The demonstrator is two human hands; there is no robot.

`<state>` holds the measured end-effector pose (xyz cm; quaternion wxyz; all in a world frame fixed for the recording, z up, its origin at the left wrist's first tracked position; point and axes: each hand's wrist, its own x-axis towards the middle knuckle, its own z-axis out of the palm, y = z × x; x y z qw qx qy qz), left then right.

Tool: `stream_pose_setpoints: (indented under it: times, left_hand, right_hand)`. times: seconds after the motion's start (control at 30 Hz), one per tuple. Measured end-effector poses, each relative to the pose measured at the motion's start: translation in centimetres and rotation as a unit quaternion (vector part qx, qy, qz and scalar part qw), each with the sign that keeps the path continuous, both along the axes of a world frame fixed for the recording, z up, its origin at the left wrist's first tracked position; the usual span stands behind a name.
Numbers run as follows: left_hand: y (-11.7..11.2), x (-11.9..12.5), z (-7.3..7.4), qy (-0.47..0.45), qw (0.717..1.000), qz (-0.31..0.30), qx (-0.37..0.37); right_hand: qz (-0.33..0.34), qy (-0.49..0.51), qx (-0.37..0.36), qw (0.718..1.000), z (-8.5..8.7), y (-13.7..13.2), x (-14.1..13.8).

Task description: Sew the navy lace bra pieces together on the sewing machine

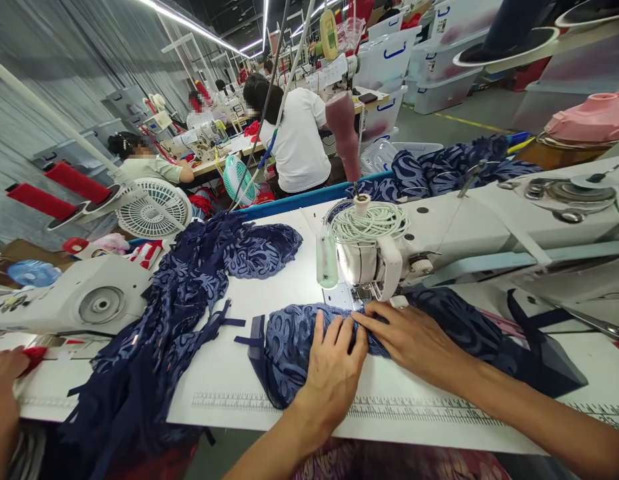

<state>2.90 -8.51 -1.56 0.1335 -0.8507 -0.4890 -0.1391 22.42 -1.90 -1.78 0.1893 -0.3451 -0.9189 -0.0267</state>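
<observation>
A navy lace bra piece (292,333) lies on the white sewing table, its upper edge near the presser foot (366,293) of a sewing machine (439,227). My left hand (334,367) rests on the lace cup with fingers spread and pressing down. Beside the needle area, my right hand (414,337) lies on the fabric, fingers stretched out to the left. From under it, more of the navy lace (454,320) runs right, ending in a dark smooth panel (556,367). The stitching point itself is partly hidden by the machine head.
A heap of navy lace pieces (189,287) spreads left across the table edge. A printed ruler strip (389,408) runs along the front. Scissors (589,320) lie at right. Another person's hand (4,380) holds red fabric at far left. A small fan (154,208) stands behind.
</observation>
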Motion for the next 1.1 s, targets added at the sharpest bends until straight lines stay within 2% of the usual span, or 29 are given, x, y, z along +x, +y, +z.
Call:
stream_pose_setpoints:
  times: [0.17, 0.3, 0.4, 0.5, 0.57, 0.73, 0.9, 1.1]
  left_hand:
    - [-0.2, -0.1, 0.0, 0.046, 0.996, -0.062, 0.041]
    - [-0.3, -0.3, -0.2, 0.024, 0.998, -0.061, 0.025]
    - [-0.5, -0.2, -0.1, 0.001, 0.999, -0.045, -0.009]
    - [-0.7, 0.2, 0.3, 0.001, 0.999, -0.028, -0.028]
    - [-0.9, 0.5, 0.4, 0.003, 0.999, -0.020, -0.034]
    - [-1.4, 0.8, 0.0, 0.000, 0.999, -0.050, -0.021]
    - [-1.7, 0.5, -0.3, -0.040, 0.997, -0.055, -0.023]
    - [-2.4, 0.6, -0.3, -0.026, 0.999, -0.046, 0.008]
  right_hand:
    - [0.004, 0.003, -0.035, 0.999, -0.3, 0.8, 0.4]
    - [-0.002, -0.013, -0.082, 0.997, 0.1, 1.7, 0.9]
    - [0.019, 0.006, -0.123, 0.992, 1.0, 1.8, 1.2]
    - [0.045, 0.038, -0.107, 0.993, 1.5, 1.4, 1.4]
    - [0.053, 0.024, -0.082, 0.995, 1.4, 1.0, 1.4]
    - [0.035, -0.015, -0.040, 0.998, 0.5, 1.1, 1.4]
    - [0.040, -0.027, -0.056, 0.997, 0.9, 2.0, 1.6]
    - [0.016, -0.036, -0.082, 0.996, 1.3, 1.7, 1.5]
